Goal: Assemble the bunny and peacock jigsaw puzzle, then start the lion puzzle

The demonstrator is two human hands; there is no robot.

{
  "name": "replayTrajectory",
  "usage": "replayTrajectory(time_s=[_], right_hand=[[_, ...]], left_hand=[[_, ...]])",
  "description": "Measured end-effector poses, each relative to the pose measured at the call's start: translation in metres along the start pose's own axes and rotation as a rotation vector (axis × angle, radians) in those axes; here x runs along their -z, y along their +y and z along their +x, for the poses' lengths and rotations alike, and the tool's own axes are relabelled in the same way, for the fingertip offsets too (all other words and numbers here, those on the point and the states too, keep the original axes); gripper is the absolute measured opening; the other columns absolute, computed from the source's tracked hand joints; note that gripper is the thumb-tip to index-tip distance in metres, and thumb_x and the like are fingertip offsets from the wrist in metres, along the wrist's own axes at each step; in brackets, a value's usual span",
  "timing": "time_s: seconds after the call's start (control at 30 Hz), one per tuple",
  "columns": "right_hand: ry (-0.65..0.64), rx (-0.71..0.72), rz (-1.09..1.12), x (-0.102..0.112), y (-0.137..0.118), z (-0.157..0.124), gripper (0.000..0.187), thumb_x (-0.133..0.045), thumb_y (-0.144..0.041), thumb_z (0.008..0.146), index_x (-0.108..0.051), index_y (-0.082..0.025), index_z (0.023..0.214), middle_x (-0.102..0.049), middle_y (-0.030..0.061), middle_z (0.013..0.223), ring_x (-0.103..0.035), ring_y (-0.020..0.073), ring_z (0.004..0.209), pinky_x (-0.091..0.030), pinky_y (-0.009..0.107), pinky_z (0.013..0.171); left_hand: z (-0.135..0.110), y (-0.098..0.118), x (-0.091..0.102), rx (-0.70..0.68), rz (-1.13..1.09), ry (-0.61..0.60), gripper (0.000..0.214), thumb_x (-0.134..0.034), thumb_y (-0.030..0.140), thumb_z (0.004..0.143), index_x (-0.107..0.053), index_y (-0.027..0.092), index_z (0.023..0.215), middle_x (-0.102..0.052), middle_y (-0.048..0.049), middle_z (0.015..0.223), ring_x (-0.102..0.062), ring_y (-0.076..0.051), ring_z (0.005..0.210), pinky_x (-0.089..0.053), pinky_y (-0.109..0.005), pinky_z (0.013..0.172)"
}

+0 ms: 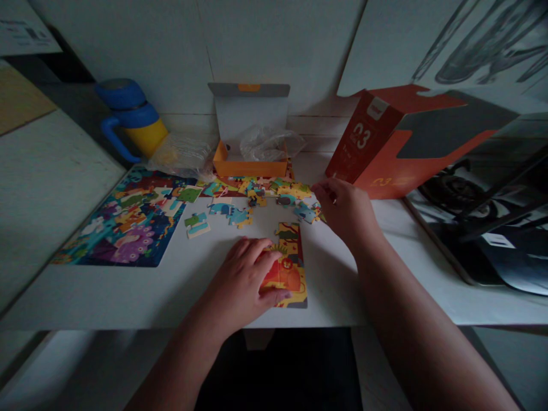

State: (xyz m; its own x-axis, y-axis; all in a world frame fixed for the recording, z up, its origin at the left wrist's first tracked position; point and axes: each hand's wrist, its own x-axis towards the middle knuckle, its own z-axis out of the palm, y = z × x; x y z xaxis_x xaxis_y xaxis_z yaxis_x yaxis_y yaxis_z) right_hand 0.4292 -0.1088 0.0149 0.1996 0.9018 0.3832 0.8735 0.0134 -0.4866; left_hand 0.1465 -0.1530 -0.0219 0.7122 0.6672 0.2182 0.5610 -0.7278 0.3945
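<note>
My left hand [250, 274] lies on the joined section of a jigsaw puzzle [295, 273], its fingers stretched and the thumb apart. Part of that orange and yellow section is hidden beneath the palm. Farther right, my right hand [342, 202] is closed in a pinch at the right end of the loose puzzle pieces [257, 185]. Whatever its fingertips hold is too small and dark to make out. A blue puzzle piece [305, 212] lies just left of this hand. A green and white piece [197, 225] sits apart on the left.
A finished sea-creature puzzle [128, 222] covers the table's left side. Behind stand a blue and yellow flask [135, 117], a bubble-wrap bag [184, 154] and an opened orange box [250, 167] with plastic inside. A large red box [385, 142] and a gas stove [466, 211] occupy the right.
</note>
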Motion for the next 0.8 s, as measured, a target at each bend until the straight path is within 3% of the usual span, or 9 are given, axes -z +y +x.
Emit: replayTrajectory(time_s=[0.63,0.8], right_hand=[[0.005,-0.104,-0.075,0.004,0.001,-0.001,0.030,-0.055,-0.038,0.103,-0.080,-0.021,0.097,-0.078,0.0105,0.086,-0.065,0.0239,0.073,-0.034,0.033,0.064],[0.062,-0.156,-0.154,0.013,0.011,0.003,0.032,-0.055,-0.039,0.104,-0.079,-0.021,0.095,-0.077,0.0123,0.084,-0.064,0.0259,0.072,-0.032,0.034,0.064]], left_hand=[[0.002,0.001,0.000,0.007,-0.010,0.014,0.056,-0.090,0.047,0.088,-0.067,0.022,0.133,-0.065,-0.0121,0.143,-0.059,-0.035,0.132,-0.049,-0.057,0.120],[0.001,0.000,0.001,-0.003,-0.005,0.027,0.054,-0.090,0.045,0.089,-0.067,0.021,0.132,-0.066,-0.0119,0.141,-0.061,-0.035,0.130,-0.048,-0.058,0.120]])
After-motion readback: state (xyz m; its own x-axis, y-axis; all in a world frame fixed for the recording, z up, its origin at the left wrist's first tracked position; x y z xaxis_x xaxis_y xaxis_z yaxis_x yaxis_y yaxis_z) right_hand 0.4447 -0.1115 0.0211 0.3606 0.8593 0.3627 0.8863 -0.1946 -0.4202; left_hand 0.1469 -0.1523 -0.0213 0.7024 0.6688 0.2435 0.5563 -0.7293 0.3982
